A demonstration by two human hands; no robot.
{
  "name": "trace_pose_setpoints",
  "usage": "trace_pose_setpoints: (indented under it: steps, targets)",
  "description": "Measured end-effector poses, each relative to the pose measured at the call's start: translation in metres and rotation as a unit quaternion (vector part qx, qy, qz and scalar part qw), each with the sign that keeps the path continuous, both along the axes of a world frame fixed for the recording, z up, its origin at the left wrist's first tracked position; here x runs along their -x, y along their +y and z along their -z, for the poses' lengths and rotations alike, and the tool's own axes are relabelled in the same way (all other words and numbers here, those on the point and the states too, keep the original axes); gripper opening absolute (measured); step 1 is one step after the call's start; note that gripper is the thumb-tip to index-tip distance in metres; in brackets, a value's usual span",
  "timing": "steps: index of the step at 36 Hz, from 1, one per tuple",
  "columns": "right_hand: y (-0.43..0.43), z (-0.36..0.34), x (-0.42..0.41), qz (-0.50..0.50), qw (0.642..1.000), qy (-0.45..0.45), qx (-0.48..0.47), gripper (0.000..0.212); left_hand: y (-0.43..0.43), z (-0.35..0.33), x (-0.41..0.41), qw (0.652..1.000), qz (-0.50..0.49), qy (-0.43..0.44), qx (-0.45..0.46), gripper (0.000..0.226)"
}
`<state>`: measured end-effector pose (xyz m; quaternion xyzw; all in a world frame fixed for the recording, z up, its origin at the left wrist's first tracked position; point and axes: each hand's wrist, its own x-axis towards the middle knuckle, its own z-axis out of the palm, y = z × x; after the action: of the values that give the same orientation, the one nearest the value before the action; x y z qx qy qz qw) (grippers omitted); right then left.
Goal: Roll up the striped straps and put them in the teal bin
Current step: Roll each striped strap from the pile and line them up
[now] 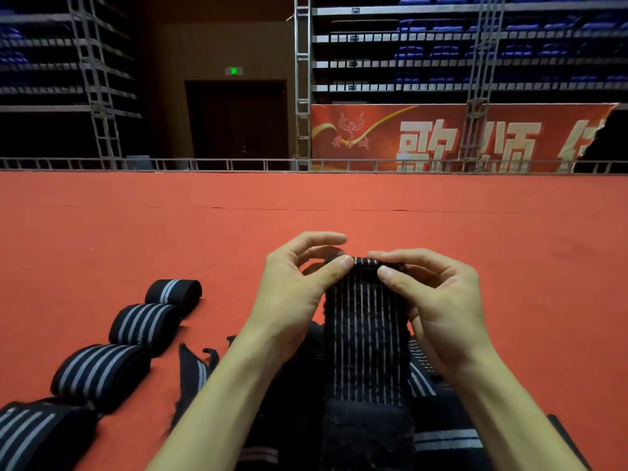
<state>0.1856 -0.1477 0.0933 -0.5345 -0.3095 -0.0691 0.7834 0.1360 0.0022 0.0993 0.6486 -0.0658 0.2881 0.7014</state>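
Observation:
A black strap with thin white stripes (365, 334) hangs lengthwise in front of me, its far end curled over. My left hand (292, 294) pinches that far end from the left with thumb and fingers. My right hand (438, 300) pinches it from the right. Several rolled black-and-grey striped straps (142, 322) lie in a row on the red carpet at the lower left. Loose unrolled straps (193, 372) are heaped under my forearms. No teal bin is in view.
The red carpet (306, 205) stretches ahead to a low metal rail (204, 163). Beyond it stand metal scaffold towers, tiers of blue seats and a red banner (441, 137) with white characters. A dark doorway sits at the back centre.

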Motion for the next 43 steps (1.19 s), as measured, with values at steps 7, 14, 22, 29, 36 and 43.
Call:
trace_pose_setpoints:
  steps: [7,14,22,29,36,43]
  targets:
    - [-0.002,-0.002,0.001,-0.029,0.999,0.007,-0.022,0.037,0.001,-0.003,0.006,0.994,0.066,0.082,-0.021,0.01]
    - [-0.002,-0.006,0.002,-0.104,0.99,0.089,-0.018,0.037,0.003,-0.004,0.005,0.993,-0.027,-0.007,-0.113,0.014]
    - [-0.001,-0.006,0.004,-0.025,0.998,0.05,0.022,0.012,-0.001,-0.006,0.009,0.995,-0.016,-0.033,-0.092,0.021]
    - [-0.004,-0.008,0.005,-0.007,1.0,0.02,0.018,0.011,0.0,-0.005,0.009,0.994,0.025,-0.015,-0.104,0.012]
    - [-0.001,-0.008,0.006,-0.052,0.996,0.065,-0.008,0.017,-0.002,-0.006,0.01,0.996,0.034,-0.043,-0.074,0.023]
    - [-0.001,-0.01,0.008,-0.061,0.996,0.053,-0.027,0.022,-0.005,-0.01,0.011,0.995,0.094,-0.007,0.01,0.015]
